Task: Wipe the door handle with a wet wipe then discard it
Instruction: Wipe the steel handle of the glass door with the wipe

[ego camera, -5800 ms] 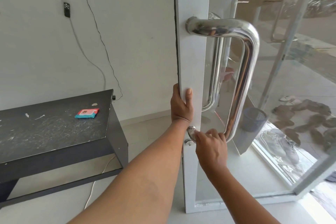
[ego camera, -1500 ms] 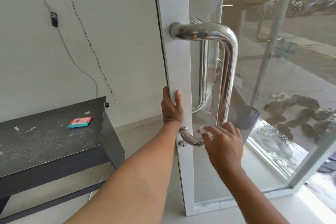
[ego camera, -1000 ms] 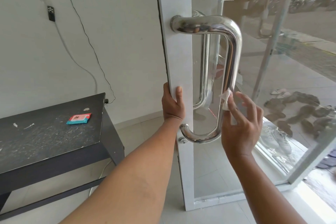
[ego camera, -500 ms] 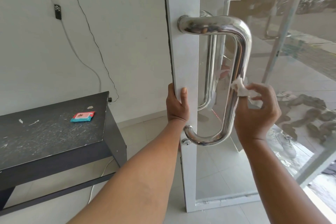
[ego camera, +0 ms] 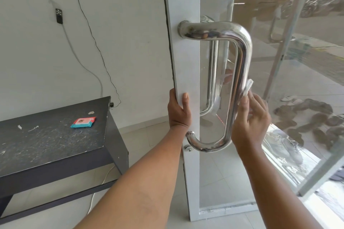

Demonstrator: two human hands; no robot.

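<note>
Wipe higher on handle | 2 hands | 1 wipe

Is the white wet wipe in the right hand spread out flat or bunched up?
Bunched up. The white wet wipe is a crumpled wad, pinched in the right hand's fingertips against the shiny steel door handle.

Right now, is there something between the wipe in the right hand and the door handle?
No. The right hand presses the wet wipe directly against the door handle. The left hand grips the door frame, apart from it.
</note>
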